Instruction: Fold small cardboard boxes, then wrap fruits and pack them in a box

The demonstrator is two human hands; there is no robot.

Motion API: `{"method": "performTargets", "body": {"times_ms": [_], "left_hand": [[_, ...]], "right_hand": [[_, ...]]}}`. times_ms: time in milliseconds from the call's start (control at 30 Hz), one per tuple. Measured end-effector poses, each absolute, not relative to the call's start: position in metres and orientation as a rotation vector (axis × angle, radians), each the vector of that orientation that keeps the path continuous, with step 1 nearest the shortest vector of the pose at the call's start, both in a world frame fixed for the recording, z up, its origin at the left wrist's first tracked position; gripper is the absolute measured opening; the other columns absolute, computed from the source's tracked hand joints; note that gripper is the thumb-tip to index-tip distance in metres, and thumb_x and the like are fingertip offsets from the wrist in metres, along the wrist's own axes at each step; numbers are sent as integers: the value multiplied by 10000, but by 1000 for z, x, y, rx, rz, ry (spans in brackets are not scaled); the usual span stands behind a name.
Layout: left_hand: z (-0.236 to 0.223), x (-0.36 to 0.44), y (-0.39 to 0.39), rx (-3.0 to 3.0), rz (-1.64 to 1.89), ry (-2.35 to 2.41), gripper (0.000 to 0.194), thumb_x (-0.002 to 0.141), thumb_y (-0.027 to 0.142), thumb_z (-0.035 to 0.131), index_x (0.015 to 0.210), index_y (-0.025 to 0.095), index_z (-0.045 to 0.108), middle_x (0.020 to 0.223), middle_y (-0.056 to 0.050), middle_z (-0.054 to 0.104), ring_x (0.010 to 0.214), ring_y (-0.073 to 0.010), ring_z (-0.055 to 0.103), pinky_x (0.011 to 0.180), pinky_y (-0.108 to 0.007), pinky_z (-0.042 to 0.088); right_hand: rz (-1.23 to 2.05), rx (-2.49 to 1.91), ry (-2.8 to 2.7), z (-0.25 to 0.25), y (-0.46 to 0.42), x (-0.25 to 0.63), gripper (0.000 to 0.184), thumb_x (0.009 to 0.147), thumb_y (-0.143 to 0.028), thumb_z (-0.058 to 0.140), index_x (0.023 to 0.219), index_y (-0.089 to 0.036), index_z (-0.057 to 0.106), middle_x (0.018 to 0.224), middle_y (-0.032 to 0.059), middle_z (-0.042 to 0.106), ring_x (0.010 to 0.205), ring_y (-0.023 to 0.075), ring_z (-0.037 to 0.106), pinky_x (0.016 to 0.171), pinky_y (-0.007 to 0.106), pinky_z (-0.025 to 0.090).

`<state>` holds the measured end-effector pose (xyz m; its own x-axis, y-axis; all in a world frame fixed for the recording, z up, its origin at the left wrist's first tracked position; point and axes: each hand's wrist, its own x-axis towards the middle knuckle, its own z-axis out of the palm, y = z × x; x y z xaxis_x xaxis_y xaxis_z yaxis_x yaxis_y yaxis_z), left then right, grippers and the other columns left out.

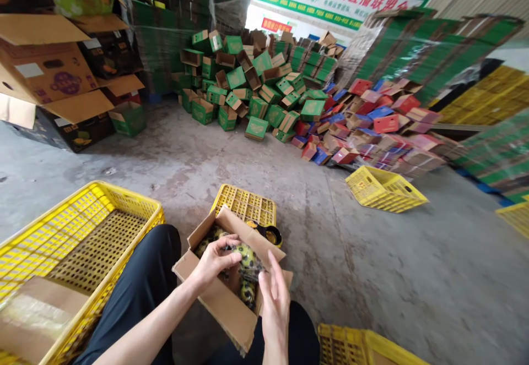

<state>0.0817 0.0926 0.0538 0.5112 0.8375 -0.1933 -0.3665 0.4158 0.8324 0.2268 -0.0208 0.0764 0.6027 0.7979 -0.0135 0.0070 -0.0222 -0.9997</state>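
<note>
An open cardboard box [231,304] sits tilted between my knees, its flaps folded outward. Inside lie yellow-green pieces with dark spots, which look wrapped in clear film; I cannot tell their exact kind. My left hand [217,260] reaches into the box with thumb and fingers closed on a spotted film-wrapped piece [247,257]. At the box's right side, my right hand [275,293] has its fingers stretched out and apart, with the thumb close to the same piece. Just beyond the box is a black and yellow tape dispenser [273,235], partly hidden by a flap.
A yellow crate [252,200] stands under the box's far end. To my left is a large yellow crate [152,211] with a flat cardboard piece [37,312]. Other crates [384,189] lie right. Green boxes [256,125] and red-blue boxes [347,156] are heaped ahead.
</note>
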Motion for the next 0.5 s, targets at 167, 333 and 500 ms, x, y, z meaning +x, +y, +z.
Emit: {"method": "performTargets", "body": {"times_ms": [167, 333, 500], "left_hand": [[55, 83, 91, 846, 899, 621, 431, 668, 394, 957, 997, 173, 788, 1458, -137, 542, 1139, -307, 663, 944, -366, 546], [62, 84, 82, 769, 863, 529, 581, 694, 404, 941, 1208, 219, 744, 1569, -144, 470, 1264, -369, 618, 1060, -444, 496], [59, 94, 74, 606, 864, 614, 970, 712, 463, 930, 1544, 265, 473, 1573, -199, 474, 1416, -399, 494, 1101, -501, 464]], "right_hand": [[823, -1490, -609, 53, -13, 232, 743, 785, -522, 827, 1431, -224, 612, 1494, 127, 603, 1386, 337, 563, 1145, 478, 482], [806, -1471, -552, 36, -9, 233, 651, 796, -506, 816, 1355, -201, 678, 1448, 148, 638, 1309, 347, 628, 1147, 495, 472], [570, -1452, -658, 35, -7, 228, 512, 795, -486, 811, 1212, -195, 753, 1524, 147, 566, 1391, 362, 550, 1133, 491, 494]]}}
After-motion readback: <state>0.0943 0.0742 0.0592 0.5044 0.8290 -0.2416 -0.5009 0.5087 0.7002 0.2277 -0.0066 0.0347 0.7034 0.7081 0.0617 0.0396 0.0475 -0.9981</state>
